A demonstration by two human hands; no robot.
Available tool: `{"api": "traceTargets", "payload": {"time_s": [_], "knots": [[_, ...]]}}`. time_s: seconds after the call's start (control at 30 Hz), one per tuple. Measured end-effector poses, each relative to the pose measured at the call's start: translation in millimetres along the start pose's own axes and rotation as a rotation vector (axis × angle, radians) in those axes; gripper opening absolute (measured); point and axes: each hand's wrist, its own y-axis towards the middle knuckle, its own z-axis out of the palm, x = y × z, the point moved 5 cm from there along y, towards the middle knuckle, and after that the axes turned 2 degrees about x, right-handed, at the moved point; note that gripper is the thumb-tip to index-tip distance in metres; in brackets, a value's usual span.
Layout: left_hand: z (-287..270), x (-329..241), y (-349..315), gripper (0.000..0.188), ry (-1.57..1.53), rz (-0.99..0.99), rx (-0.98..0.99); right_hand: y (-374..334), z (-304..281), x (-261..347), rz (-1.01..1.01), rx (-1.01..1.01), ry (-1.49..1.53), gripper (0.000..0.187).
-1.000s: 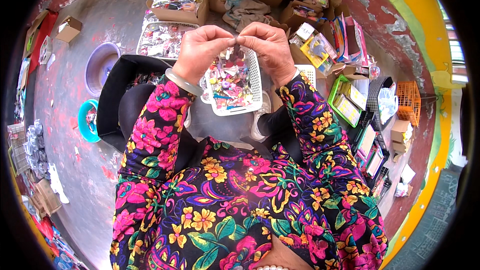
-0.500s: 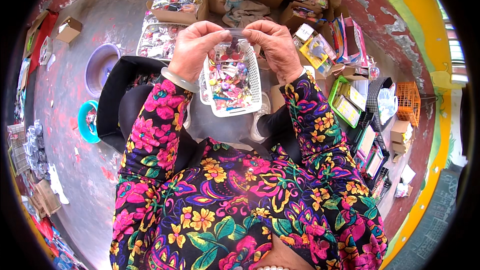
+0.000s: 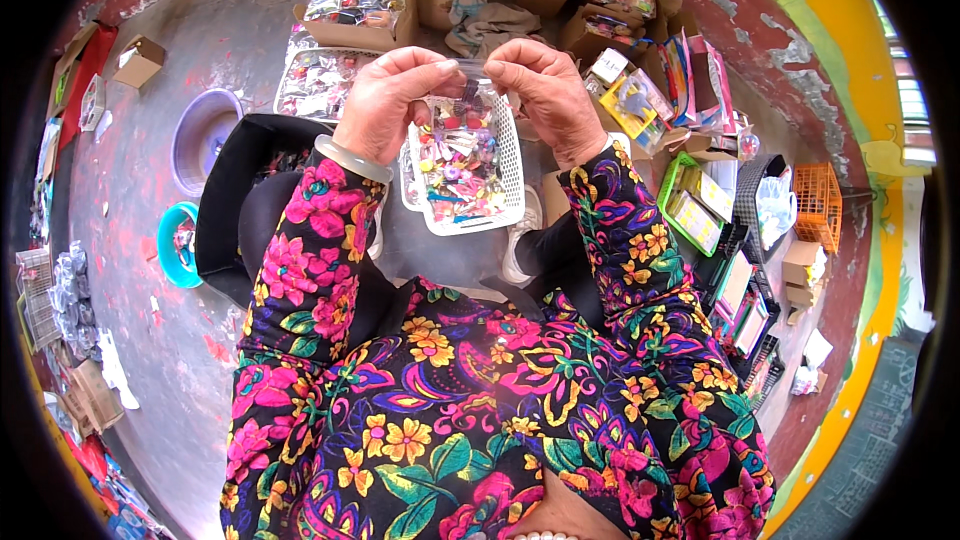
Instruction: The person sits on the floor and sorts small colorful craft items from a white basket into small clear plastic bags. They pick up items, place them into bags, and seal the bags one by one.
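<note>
We hold a small clear plastic bag (image 3: 474, 73) out in front of us, its top edge stretched between our two hands. Our left hand (image 3: 388, 108) pinches its left corner narrowly between thumb and forefinger; our right hand (image 3: 550, 100) pinches the right corner the same way. The bag lies in the short gap between the two grips and hangs just below the fingertips on the near side. Dark and reddish bits show there, but we cannot tell whether they are inside the bag or behind it.

Beneath and nearer than the bag stands a white basket (image 3: 513, 172), filled with small colourful pieces, with our shoes on either side. A pale bangle (image 3: 353, 160) rings our left wrist. Left of our hands are a black bin (image 3: 222, 185), a purple basin (image 3: 182, 155) and, nearer, a teal basin (image 3: 170, 245). On the far side, a cardboard box (image 3: 400, 30) holds packets. To the right we see a green basket (image 3: 667, 185) and, farther right, an orange crate (image 3: 818, 202).
</note>
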Motion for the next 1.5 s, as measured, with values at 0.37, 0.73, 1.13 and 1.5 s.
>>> {"api": "traceTargets", "payload": {"time_s": [0.37, 0.73, 1.13, 1.5], "knots": [[-2, 4, 6, 0.011, 0.268, 0.122, 0.009, 1, 3, -5, -0.015, -0.015, -0.101, 0.011], [0, 10, 7, 0.006, 0.476, 0.257, 0.042, 1, 7, -10, -0.008, 0.026, -0.207, 0.009], [0, 2, 4, 0.008, 0.248, 0.035, -0.084, 1, 4, -9, -0.015, -0.072, -0.044, 0.011], [-1, -2, 0, 0.005, 0.246, 0.153, -0.062, 1, 3, -12, 0.018, 0.014, 0.095, 0.01]]}}
